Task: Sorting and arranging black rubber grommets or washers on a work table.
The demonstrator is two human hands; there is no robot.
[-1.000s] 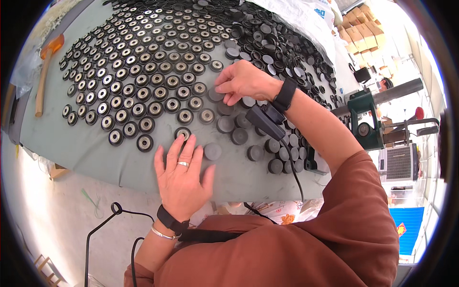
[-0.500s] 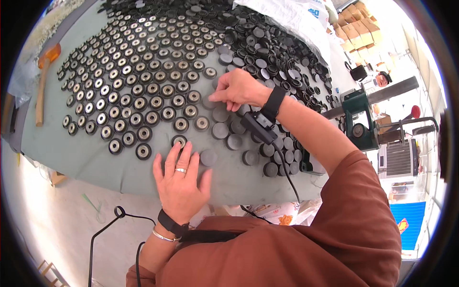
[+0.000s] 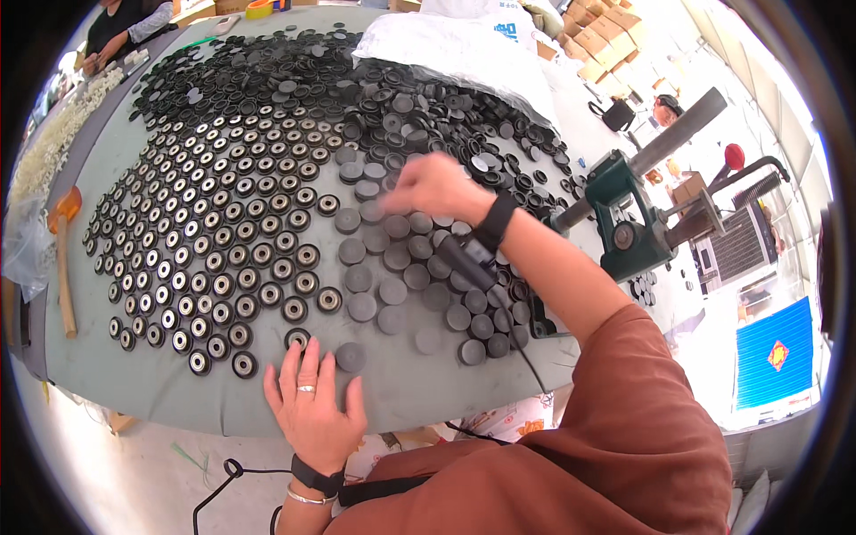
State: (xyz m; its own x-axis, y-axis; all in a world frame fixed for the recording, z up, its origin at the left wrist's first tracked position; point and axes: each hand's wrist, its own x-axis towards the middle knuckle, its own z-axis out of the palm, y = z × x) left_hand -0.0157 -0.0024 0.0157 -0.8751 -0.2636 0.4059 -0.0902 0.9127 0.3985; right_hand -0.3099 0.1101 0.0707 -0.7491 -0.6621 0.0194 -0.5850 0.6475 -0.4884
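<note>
Two bare hands work over one table (image 3: 169, 397): the left hand (image 3: 318, 412) lies palm down near the close edge, its fingers loosely spread and straight, gripping nothing, with fingertips touching one wheel (image 3: 293, 338), the nearest of its row. One grey disc (image 3: 350, 358) lies just right of the index fingertip, between it and the thumb's side; whether it touches the hand I cannot tell. The right hand (image 3: 435, 189) is blurred above the other discs (image 3: 358, 278), thumb and fingers drawn narrowly together at the left edge of their group; I cannot tell whether anything is pinched between them. The wheels, dark with metal centres, are too many for a sure count and spread over the table's left half; the grey discs, dozens of them, lie right of these, and uncounted black caps (image 3: 236, 76) heap behind. There are also one mallet (image 3: 64, 276) at the left edge, one green press (image 3: 621, 227) at the right, one white sack (image 3: 446, 62) lying over the caps, and one co-worker (image 3: 111, 45) at the upper left
</note>
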